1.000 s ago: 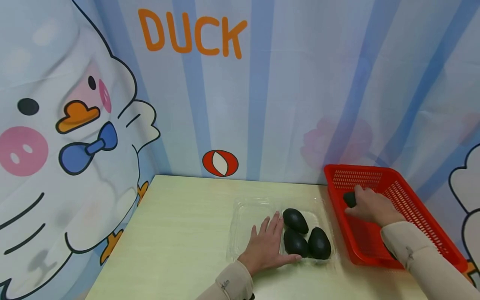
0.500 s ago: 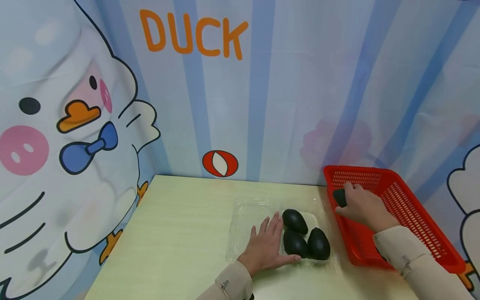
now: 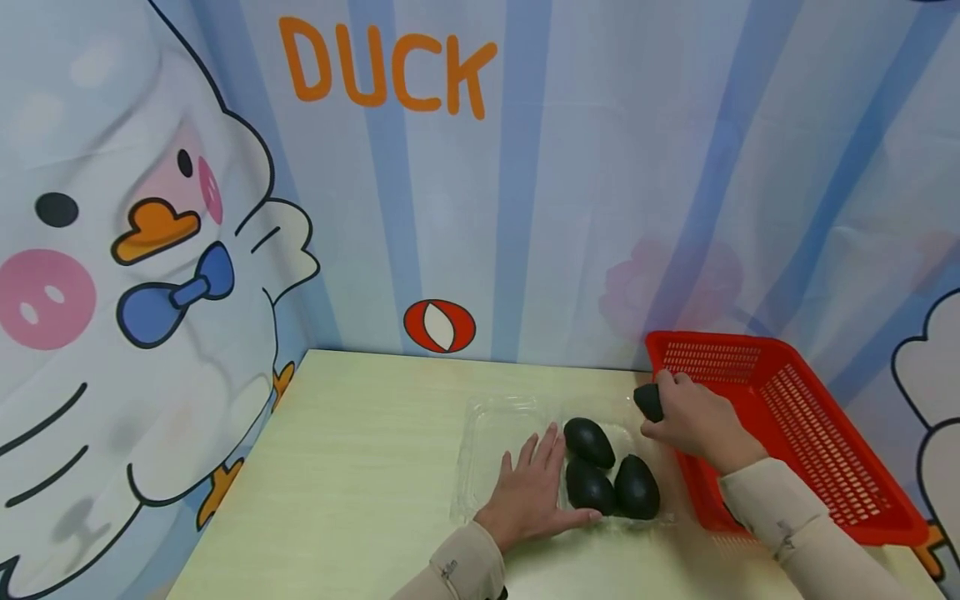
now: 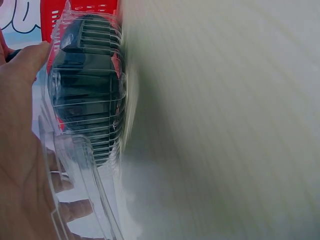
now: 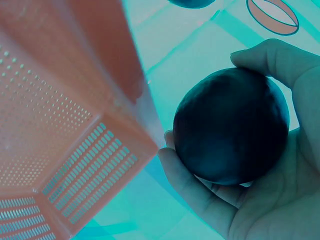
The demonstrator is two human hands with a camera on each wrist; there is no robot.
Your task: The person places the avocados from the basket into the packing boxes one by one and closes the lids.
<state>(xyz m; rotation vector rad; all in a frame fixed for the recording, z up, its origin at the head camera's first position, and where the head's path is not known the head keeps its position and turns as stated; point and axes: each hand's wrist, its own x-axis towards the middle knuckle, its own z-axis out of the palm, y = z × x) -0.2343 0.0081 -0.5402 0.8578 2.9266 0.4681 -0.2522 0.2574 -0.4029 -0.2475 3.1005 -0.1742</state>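
Observation:
My right hand (image 3: pixel 697 421) grips a dark avocado (image 5: pixel 230 125), thumb on one side and fingers curled round the other. In the head view it is over the left rim of the red basket (image 3: pixel 832 450), beside the clear plastic clamshell box (image 3: pixel 510 408). Three dark avocados (image 3: pixel 590 442) sit together in the box's right half. My left hand (image 3: pixel 528 496) lies with fingers spread on the box, fingertips at its middle hinge and thumb along the front edge. The left wrist view shows the avocados (image 4: pixel 85 90) through the ribbed clear wall.
The red basket has slotted walls and stands at the right of the pale wooden table (image 3: pixel 360 467). Behind the table hangs a blue striped curtain (image 3: pixel 585 167) with a printed duck (image 3: pixel 187 375).
My right hand has moved left with the avocado, from inside the red basket to its left rim. The left hand, box and its avocados have stayed put.

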